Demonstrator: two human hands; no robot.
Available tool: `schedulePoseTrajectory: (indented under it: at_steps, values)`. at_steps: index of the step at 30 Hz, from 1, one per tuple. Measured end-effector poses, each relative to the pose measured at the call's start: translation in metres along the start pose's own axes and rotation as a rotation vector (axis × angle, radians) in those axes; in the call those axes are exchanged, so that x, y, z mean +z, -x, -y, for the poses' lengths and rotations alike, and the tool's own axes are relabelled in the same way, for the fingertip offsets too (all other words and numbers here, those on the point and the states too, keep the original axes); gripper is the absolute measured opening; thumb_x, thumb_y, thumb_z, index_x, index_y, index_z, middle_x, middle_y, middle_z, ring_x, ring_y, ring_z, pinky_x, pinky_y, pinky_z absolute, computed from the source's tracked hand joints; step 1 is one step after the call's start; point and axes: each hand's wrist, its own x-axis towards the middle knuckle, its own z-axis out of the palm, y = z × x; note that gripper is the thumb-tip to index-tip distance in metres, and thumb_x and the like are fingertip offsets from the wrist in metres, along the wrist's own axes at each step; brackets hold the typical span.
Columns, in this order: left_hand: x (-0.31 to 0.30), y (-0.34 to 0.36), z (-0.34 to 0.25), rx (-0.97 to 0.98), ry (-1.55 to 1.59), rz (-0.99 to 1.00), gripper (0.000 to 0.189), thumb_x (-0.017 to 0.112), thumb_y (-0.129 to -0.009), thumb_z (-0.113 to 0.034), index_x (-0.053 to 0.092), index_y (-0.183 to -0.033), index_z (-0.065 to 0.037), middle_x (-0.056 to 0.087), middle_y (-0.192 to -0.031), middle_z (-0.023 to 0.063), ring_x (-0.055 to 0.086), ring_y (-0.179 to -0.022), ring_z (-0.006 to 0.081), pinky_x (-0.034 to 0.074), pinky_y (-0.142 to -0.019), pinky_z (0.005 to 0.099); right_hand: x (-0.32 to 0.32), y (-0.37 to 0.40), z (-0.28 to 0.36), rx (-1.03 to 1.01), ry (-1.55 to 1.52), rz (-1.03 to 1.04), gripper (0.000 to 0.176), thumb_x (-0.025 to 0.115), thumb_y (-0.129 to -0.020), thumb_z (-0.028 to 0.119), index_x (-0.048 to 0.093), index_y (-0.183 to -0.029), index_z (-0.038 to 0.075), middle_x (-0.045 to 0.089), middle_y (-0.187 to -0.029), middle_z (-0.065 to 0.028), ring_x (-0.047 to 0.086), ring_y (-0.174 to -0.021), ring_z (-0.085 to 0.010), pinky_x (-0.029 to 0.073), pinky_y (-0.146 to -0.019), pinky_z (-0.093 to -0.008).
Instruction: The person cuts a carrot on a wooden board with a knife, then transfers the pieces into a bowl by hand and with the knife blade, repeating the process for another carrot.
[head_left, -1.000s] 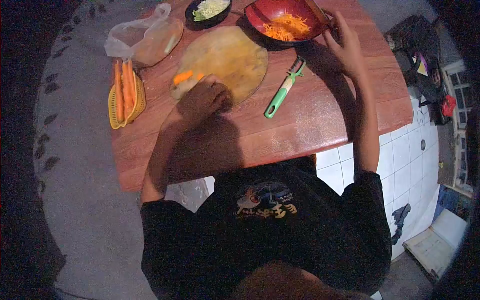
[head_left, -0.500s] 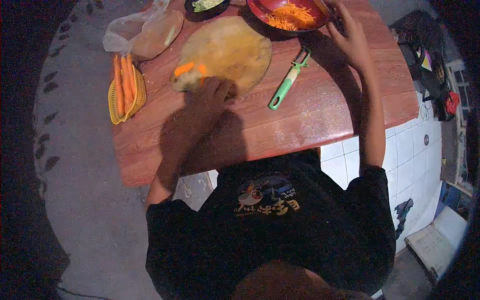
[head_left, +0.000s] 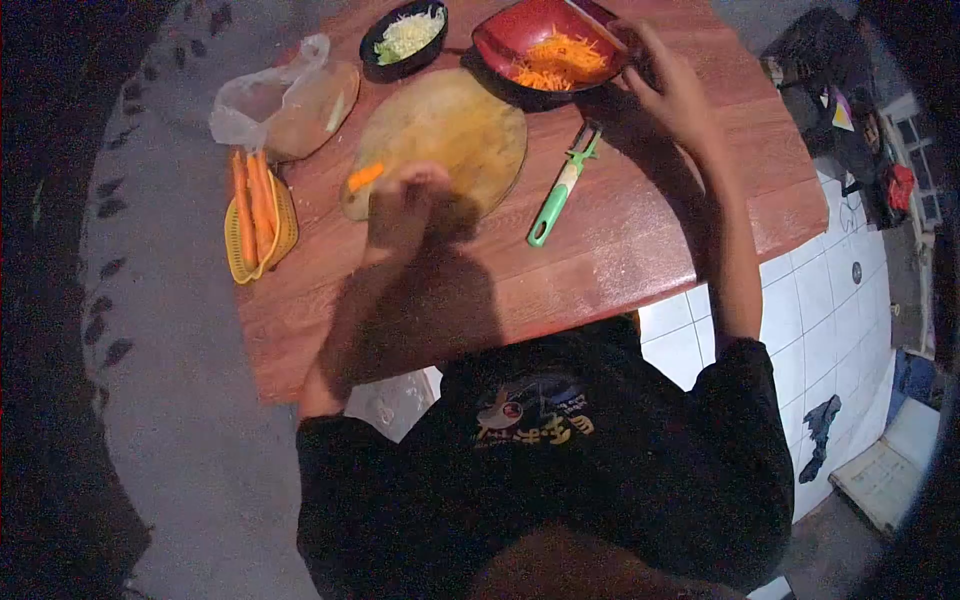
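My left hand (head_left: 405,205) is over the near-left part of the round wooden board (head_left: 465,125), its fingers curled together in shadow; what they hold is hidden. Just left of it, an orange carrot piece (head_left: 365,178) lies on the board. My right hand (head_left: 665,90) is at the right rim of the red bowl (head_left: 500,42), thumb and fingers around its edge. Shredded carrot (head_left: 560,62) fills part of this bowl. A green-handled peeler (head_left: 562,190) lies on the table between the board and my right forearm.
A yellow basket (head_left: 285,225) of whole carrots (head_left: 262,205) stands at the table's left edge. Behind it is a clear plastic bag (head_left: 245,110) by a round plate (head_left: 335,85). A black bowl (head_left: 400,66) of pale shreds (head_left: 410,35) stands beyond the board on the wooden table (head_left: 600,240).
The view has shifted, so the tabletop items appear lower. Near my left hand, only one carrot piece now shows where several orange bits were visible. My right hand stays at the red bowl.
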Motion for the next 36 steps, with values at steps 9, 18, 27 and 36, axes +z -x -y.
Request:
schedulePoseTrajectory:
  at_steps: [9,18,27,36]
  values:
    - [-0.002,-0.171,-0.094,-0.205,1.19,0.194,0.022,0.056,-0.101,-0.004,0.057,-0.118,0.01,0.065,-0.112,0.016,0.065,-0.101,0.022,0.055,-0.093,0.029,-0.01,-0.006,0.023,0.161,-0.073,-0.106,0.048,0.058,-0.091,0.005,0.05,-0.138,0.008,0.067,-0.114,-0.0245,0.068,-0.109,-0.0354,0.051,-0.092,-0.0431]
    - [0.039,-0.22,-0.078,-0.158,1.179,0.247,0.022,0.052,-0.097,0.008,0.052,-0.118,0.015,0.062,-0.12,0.024,0.065,-0.112,0.0319,0.057,-0.099,0.034,-0.025,-0.01,0.044,0.212,-0.154,-0.083,0.048,0.06,-0.09,0.007,0.05,-0.137,0.008,0.061,-0.079,-0.0185,0.063,-0.072,-0.0329,0.048,-0.069,-0.0426]
    - [0.038,-0.23,-0.072,-0.141,0.87,0.245,0.013,0.06,-0.098,-0.002,0.062,-0.107,0.007,0.067,-0.108,0.017,0.072,-0.097,0.0221,0.061,-0.081,0.025,-0.025,-0.007,0.044,0.255,-0.145,-0.088,0.05,0.06,-0.088,0.004,0.05,-0.137,0.011,0.061,-0.08,-0.0192,0.063,-0.072,-0.0334,0.048,-0.069,-0.0417]
    - [0.023,-0.227,-0.083,-0.099,1.038,0.369,0.019,0.056,-0.096,0.001,0.062,-0.112,0.008,0.069,-0.108,0.0124,0.071,-0.097,0.0192,0.058,-0.086,0.0251,-0.033,-0.01,0.05,0.215,-0.128,-0.069,0.05,0.061,-0.088,0.004,0.05,-0.137,0.009,0.065,-0.088,-0.0208,0.066,-0.084,-0.0388,0.05,-0.076,-0.0458]
